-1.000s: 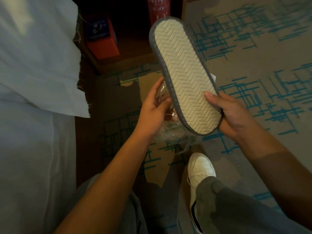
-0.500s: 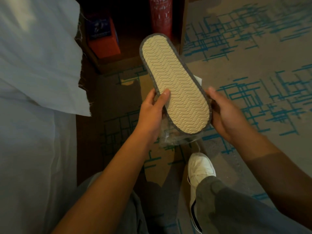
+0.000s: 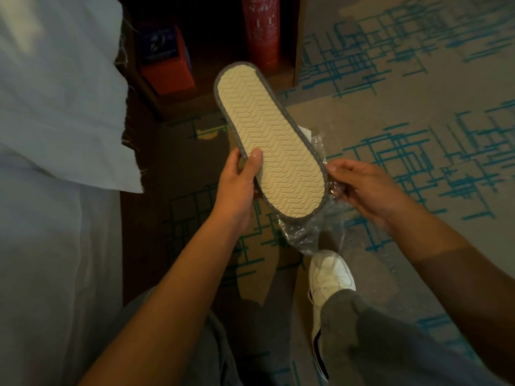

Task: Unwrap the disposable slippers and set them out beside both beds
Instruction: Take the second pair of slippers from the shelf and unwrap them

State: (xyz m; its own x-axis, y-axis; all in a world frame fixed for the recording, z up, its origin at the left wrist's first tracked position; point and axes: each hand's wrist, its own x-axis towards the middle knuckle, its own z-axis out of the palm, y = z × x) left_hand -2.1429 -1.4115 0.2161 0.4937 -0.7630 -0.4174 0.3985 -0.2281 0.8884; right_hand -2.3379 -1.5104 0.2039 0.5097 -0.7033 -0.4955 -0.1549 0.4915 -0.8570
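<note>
Slipper (image 3: 269,140) sole-up between our hands: left hand (image 3: 237,188) pinches its edge, thumb on sole; right hand (image 3: 367,188) grips clear plastic wrapper (image 3: 312,232) at heel, beside bed (image 3: 50,190).

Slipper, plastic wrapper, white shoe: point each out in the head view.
slipper (image 3: 271,143): head view, middle of the ridged cream sole.
plastic wrapper (image 3: 303,232): head view, crumpled clear film hanging below the slipper's heel.
white shoe (image 3: 330,273): head view, top of the toe.
</note>
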